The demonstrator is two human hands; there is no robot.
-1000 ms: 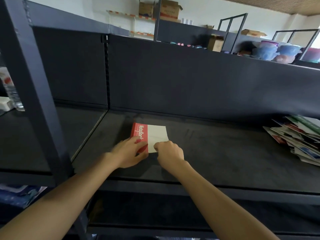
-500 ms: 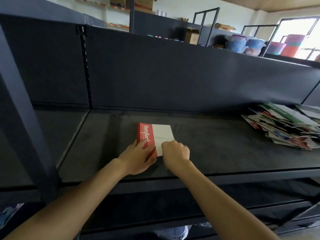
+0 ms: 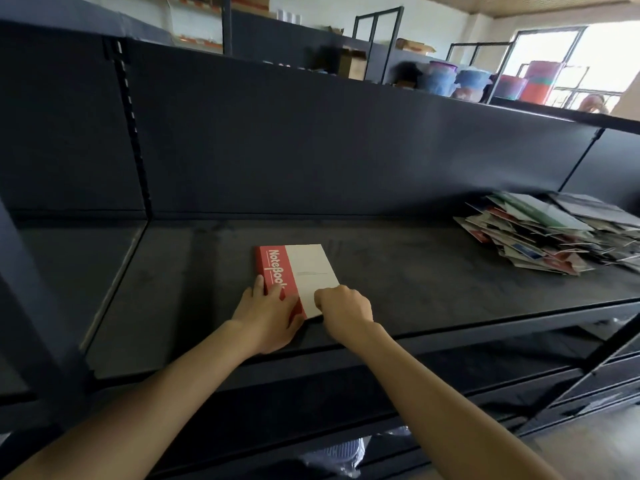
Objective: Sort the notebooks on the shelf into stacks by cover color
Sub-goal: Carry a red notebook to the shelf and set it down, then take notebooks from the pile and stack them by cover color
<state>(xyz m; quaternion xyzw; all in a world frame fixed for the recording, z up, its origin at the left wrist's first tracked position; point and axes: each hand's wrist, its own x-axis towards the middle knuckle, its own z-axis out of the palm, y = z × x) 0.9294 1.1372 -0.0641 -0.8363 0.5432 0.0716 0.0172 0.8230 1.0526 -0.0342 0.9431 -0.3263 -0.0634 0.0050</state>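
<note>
A red-and-white notebook [image 3: 301,271] lies flat on the dark shelf [image 3: 398,271], near the middle. My left hand [image 3: 268,311] rests on its near left corner, fingers laid over the red strip and thumb along the left edge. My right hand [image 3: 344,306] has its fingers curled at the notebook's near right corner, against the white cover. A loose heap of mixed-colour notebooks [image 3: 543,232] sits on the same shelf at the far right, well away from both hands.
The shelf's dark back panel [image 3: 311,150] rises behind. A slotted upright [image 3: 133,133] divides off the left bay. A dark post [image 3: 31,289] stands near left. Boxes and coloured tubs [image 3: 453,81] sit on top. A lower shelf [image 3: 450,375] runs beneath.
The view has swung to the right, bringing more of the notebook heap into sight. Both hands stay at the notebook's near corners, and the notebook lies in the same spot.
</note>
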